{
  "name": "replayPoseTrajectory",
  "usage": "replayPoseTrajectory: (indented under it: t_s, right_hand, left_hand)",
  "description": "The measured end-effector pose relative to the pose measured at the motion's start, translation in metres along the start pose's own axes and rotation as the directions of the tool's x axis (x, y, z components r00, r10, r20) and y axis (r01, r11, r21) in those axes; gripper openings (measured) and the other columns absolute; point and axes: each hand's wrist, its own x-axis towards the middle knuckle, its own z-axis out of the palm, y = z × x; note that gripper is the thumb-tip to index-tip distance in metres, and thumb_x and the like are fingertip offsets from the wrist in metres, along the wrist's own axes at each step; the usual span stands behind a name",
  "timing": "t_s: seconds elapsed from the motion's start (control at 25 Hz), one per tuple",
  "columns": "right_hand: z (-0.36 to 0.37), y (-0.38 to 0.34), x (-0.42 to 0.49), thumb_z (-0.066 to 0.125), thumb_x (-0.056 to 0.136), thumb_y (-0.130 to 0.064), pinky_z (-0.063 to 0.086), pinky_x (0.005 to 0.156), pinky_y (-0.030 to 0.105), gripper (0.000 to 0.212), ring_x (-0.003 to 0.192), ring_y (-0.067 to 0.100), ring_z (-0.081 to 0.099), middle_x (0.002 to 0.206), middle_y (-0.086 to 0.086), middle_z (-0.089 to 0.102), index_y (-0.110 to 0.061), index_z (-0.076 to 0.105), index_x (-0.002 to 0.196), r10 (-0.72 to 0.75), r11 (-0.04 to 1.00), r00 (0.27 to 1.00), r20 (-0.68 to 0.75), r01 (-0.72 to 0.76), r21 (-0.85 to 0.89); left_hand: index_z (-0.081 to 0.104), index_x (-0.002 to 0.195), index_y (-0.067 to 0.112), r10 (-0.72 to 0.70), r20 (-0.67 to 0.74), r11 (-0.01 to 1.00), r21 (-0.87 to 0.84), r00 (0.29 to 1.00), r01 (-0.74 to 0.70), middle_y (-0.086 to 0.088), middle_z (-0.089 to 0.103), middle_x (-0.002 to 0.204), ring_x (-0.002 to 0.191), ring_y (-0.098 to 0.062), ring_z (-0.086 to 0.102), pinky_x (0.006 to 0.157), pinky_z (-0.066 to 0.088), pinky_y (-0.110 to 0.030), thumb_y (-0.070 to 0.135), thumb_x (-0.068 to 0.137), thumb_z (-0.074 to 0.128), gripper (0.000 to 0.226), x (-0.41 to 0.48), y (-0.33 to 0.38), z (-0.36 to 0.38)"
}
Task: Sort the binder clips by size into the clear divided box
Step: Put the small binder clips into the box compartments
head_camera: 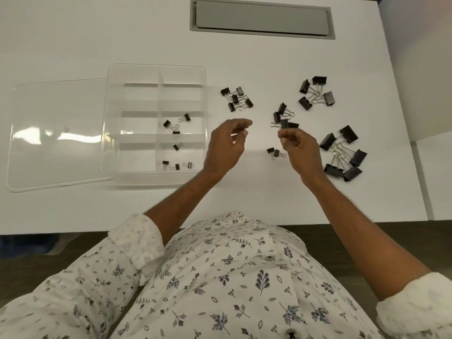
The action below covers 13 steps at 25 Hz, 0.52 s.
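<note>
Seen from the head camera, the right hand (297, 148) pinches a small black metal binder clip (285, 124) at its fingertips, above the white table (122, 33) (heaps of loose black clips (341, 152) lie around). The left hand (226, 145) hovers with curled fingers just beside the clip, right of the clear divided plastic box (205, 99). I cannot tell whether it grips anything.

clear glossy plastic box (156, 69), matt black metal clips (342, 152), smooth white table (97, 33)

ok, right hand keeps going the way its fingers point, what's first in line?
Likely the cluster of mid-size binder clips just beyond the binder clip the right hand pinches; its height is unclear, so it could pass above.
</note>
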Motion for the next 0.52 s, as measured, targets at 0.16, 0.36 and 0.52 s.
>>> replayPoseTrajectory:
  t_s: [0.16, 0.36, 0.52]
  right_hand:
    - [-0.013, 0.041, -0.002, 0.071, 0.094, -0.013, 0.051, 0.093, 0.03, 0.034, 0.106, 0.019, 0.063, 0.127, 0.006, 0.064, -0.012, 0.065, 0.127, -0.145, 0.913, 0.983, 0.111, 0.176, -0.367]
    - [-0.006, 0.065, -0.006, 0.07, 0.094, -0.021, 0.035, 0.088, 0.023, 0.039, 0.108, 0.025, 0.054, 0.12, 0.009, 0.058, -0.013, 0.062, 0.132, -0.227, 0.799, 0.94, 0.254, 0.329, -0.503]
    - [-0.008, 0.067, -0.002, 0.071, 0.094, -0.024, 0.038, 0.082, 0.025, 0.024, 0.101, 0.019, 0.051, 0.109, 0.005, 0.058, -0.013, 0.066, 0.116, -0.28, 0.81, 0.923, 0.263, 0.375, -0.451]
  left_hand:
    - [0.068, 0.128, 0.015, 0.076, 0.206, 0.972, 0.203, 0.976, -0.119, 0.001, 0.064, 0.133, 0.122, -0.015, 0.061, 0.099, 0.054, -0.032, 0.006, 0.096, 0.061, 0.034, -0.002, -0.013, 0.035]
    - [0.058, 0.139, 0.001, 0.059, 0.48, 0.839, 0.451, 0.875, -0.304, -0.015, 0.053, 0.149, 0.134, -0.035, 0.049, 0.116, 0.037, -0.038, -0.005, 0.095, 0.056, 0.045, -0.001, -0.021, 0.069]
    - [0.068, 0.126, 0.003, 0.051, 0.45, 0.8, 0.516, 0.892, -0.306, -0.014, 0.065, 0.131, 0.117, -0.034, 0.057, 0.1, 0.047, -0.037, -0.004, 0.095, 0.057, 0.034, -0.005, -0.026, 0.076]
